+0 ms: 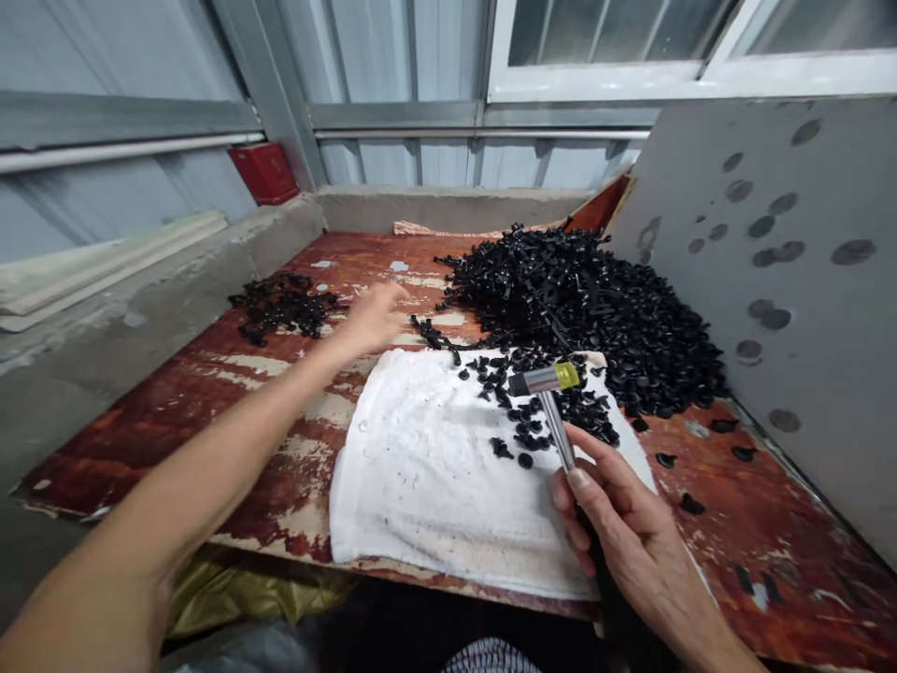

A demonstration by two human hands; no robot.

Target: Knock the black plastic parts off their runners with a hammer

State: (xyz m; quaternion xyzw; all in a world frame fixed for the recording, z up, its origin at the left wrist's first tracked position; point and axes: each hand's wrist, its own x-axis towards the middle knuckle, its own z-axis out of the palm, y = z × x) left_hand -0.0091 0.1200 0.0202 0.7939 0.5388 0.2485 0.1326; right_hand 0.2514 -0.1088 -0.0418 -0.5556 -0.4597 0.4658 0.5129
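Head view: hammer (539, 379) is gripped by right hand (620, 505); left hand (375, 320), blurred, grip unclear, is held over bare worktop (364, 257) past the edge of the cloth (434, 477).

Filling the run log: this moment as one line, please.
left hand: blurred, over table; right hand: gripping hammer; white cloth: small black parts on top

Soft diffuse light; left grip (377, 319) motion-blurred; edges stretched.

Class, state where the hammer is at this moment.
In the head view, the hammer is right of centre, gripped in the right hand, held over the white cloth with its head beside loose black parts.
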